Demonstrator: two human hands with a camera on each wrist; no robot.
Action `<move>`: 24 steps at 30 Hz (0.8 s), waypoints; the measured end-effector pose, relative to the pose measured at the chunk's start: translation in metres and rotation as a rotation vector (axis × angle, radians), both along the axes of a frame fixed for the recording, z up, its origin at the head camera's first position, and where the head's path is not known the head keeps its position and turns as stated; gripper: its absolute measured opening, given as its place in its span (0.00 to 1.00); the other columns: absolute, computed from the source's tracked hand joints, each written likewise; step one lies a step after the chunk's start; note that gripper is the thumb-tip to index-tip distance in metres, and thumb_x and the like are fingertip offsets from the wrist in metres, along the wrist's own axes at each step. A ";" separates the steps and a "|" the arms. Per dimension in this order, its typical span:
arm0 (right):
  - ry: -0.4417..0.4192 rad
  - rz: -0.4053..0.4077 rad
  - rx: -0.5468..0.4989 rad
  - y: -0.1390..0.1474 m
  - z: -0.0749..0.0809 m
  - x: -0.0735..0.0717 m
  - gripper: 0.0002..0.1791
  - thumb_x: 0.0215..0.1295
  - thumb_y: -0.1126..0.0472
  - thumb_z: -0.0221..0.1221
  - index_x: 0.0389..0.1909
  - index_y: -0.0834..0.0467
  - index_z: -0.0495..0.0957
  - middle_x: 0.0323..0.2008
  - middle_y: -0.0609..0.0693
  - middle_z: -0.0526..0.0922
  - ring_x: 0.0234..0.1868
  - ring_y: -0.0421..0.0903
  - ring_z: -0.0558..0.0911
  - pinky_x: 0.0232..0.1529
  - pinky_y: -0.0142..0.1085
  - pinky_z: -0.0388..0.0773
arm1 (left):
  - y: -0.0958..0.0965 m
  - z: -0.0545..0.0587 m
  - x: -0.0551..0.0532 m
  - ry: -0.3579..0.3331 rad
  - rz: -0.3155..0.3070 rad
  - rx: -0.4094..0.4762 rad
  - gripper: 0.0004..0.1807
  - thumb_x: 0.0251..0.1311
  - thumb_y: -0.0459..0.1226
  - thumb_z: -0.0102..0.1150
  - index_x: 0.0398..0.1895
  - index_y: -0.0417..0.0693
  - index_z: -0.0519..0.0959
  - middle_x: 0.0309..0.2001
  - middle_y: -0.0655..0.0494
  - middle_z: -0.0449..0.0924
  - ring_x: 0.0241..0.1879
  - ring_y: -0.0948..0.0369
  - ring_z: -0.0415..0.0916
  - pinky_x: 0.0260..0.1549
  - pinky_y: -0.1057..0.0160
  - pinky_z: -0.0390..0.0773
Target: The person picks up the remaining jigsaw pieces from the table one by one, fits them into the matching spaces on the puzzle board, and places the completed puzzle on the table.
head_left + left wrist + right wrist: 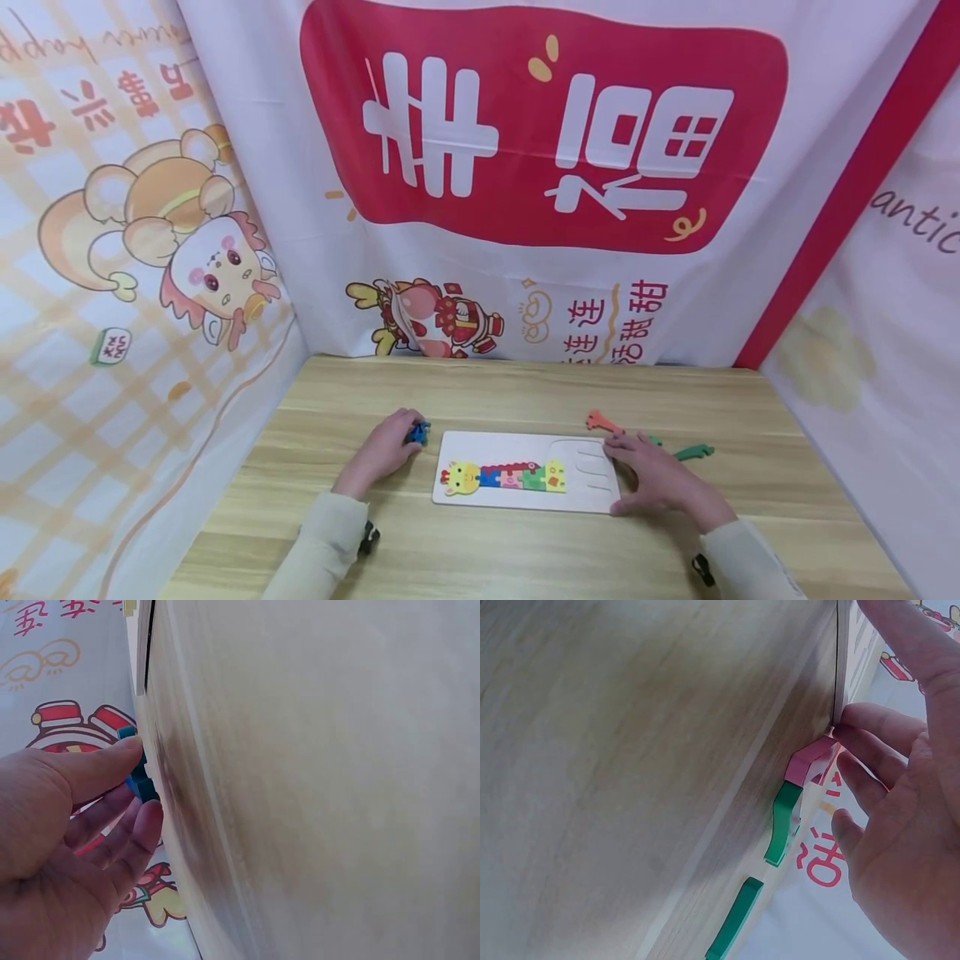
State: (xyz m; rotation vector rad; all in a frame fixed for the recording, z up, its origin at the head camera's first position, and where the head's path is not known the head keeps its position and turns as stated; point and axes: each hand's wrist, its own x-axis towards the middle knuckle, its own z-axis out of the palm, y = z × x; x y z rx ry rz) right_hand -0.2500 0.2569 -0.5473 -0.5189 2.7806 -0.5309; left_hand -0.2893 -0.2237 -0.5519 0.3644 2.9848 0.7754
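Note:
My left hand (384,450) pinches a small blue puzzle piece (417,432) just left of the white puzzle board (517,443). In the left wrist view the thumb and fingers meet around a blue-teal piece (141,784) close to the tabletop; its full shape is hidden. The board bears a giraffe's yellow head (461,477) and a neck of coloured pieces (513,477); its right part shows outlined recesses. At the board's right end, my right hand (660,473) touches the edge with thumb and fingertips, its fingers loosely extended.
Beyond the right hand lie an orange-red piece (602,421) and a green piece (696,452). In the right wrist view, a pink piece (806,763) and two green pieces (783,821) line up beside the board. Printed cloth (525,275) hangs behind the wooden table (480,550).

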 end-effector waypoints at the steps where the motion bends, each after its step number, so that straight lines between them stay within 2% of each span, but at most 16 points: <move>1: 0.001 0.000 0.002 0.000 0.000 0.000 0.59 0.40 0.31 0.78 0.74 0.54 0.71 0.77 0.57 0.66 0.78 0.74 0.55 0.74 0.73 0.54 | 0.000 0.000 0.000 0.006 0.002 0.002 0.20 0.64 0.33 0.69 0.58 0.45 0.78 0.53 0.49 0.81 0.57 0.49 0.79 0.63 0.44 0.79; 4: 0.006 0.005 0.004 0.000 -0.002 0.000 0.60 0.40 0.31 0.77 0.74 0.54 0.71 0.77 0.57 0.66 0.78 0.74 0.55 0.74 0.72 0.53 | 0.002 0.002 0.002 0.036 0.001 0.004 0.21 0.65 0.34 0.69 0.60 0.45 0.78 0.55 0.48 0.82 0.59 0.49 0.79 0.64 0.45 0.78; 8: 0.009 0.002 0.006 0.001 -0.004 0.000 0.60 0.39 0.30 0.77 0.74 0.54 0.70 0.78 0.57 0.66 0.78 0.73 0.55 0.75 0.72 0.53 | 0.008 0.010 0.006 0.131 -0.018 0.021 0.24 0.66 0.35 0.69 0.65 0.48 0.77 0.58 0.51 0.82 0.60 0.52 0.78 0.63 0.47 0.80; 14: 0.015 -0.001 0.006 0.001 -0.004 -0.001 0.60 0.40 0.31 0.77 0.74 0.54 0.71 0.77 0.57 0.66 0.78 0.74 0.55 0.74 0.72 0.54 | 0.017 0.027 0.014 0.340 -0.121 0.021 0.26 0.62 0.33 0.72 0.65 0.52 0.79 0.56 0.56 0.84 0.57 0.56 0.79 0.58 0.52 0.84; 17: 0.020 -0.001 0.008 0.000 -0.003 -0.001 0.59 0.40 0.31 0.77 0.74 0.54 0.71 0.77 0.57 0.66 0.78 0.73 0.55 0.75 0.72 0.54 | 0.019 0.032 0.016 0.412 -0.167 0.010 0.27 0.60 0.32 0.73 0.63 0.52 0.80 0.55 0.57 0.85 0.54 0.58 0.80 0.56 0.55 0.85; 21: 0.019 0.006 0.010 0.000 -0.002 0.000 0.59 0.40 0.30 0.77 0.74 0.53 0.71 0.77 0.57 0.66 0.78 0.73 0.55 0.75 0.72 0.53 | 0.022 0.035 0.019 0.441 -0.191 0.009 0.28 0.58 0.30 0.74 0.62 0.52 0.81 0.54 0.57 0.85 0.52 0.59 0.80 0.54 0.57 0.86; 24: 0.018 0.007 0.011 0.001 -0.001 -0.001 0.59 0.40 0.30 0.77 0.74 0.53 0.71 0.77 0.57 0.66 0.78 0.74 0.55 0.74 0.72 0.53 | 0.026 0.035 0.020 0.420 -0.183 0.013 0.28 0.59 0.31 0.74 0.63 0.53 0.80 0.55 0.58 0.85 0.53 0.59 0.80 0.55 0.58 0.86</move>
